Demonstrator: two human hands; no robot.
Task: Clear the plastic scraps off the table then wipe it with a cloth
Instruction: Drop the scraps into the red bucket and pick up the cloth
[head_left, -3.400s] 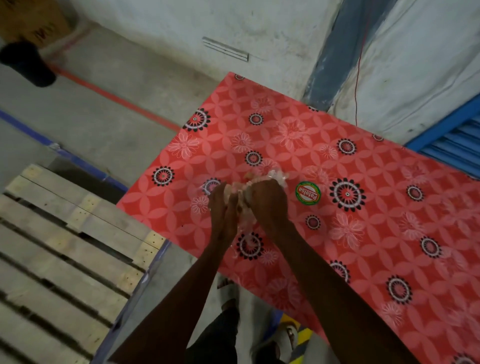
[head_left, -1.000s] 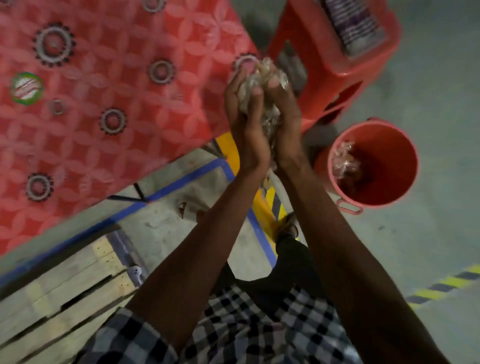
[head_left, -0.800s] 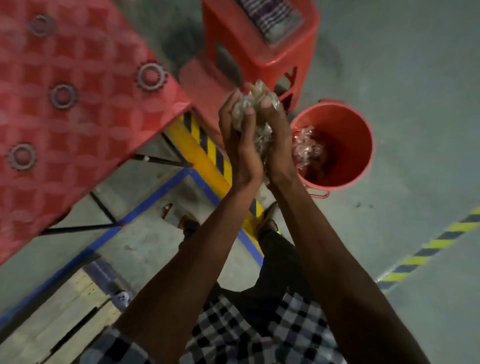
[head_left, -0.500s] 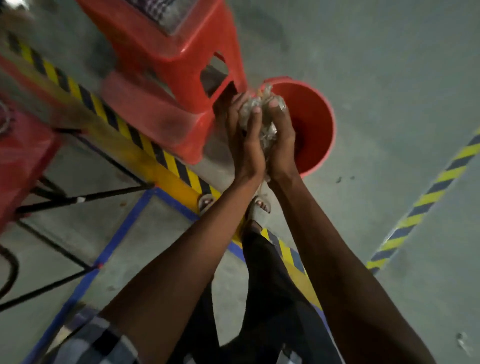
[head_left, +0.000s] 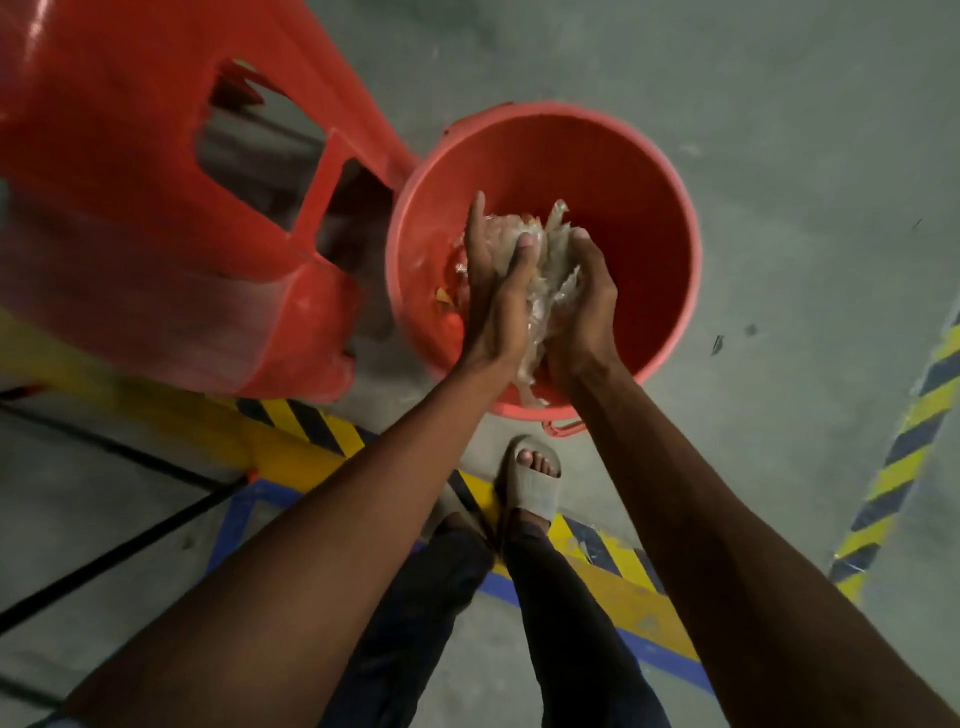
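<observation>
One wad of crinkled clear plastic scraps (head_left: 550, 270) above one round red plastic bucket (head_left: 644, 208), cupped between left hand (head_left: 496, 291) and right hand (head_left: 587, 301), fingers curled around it.

red stool (head_left: 130, 197) cut off, bucket (head_left: 649, 218) floor hidden

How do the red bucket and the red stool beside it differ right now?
The red bucket is round with an open mouth; the red stool is blocky with cut-out openings in its side. The bucket has both hands over it, the left hand and right hand holding the plastic scraps; nothing touches the stool. The bucket sits wholly in view; the stool runs off frame. Both are red plastic, on the floor.
</observation>
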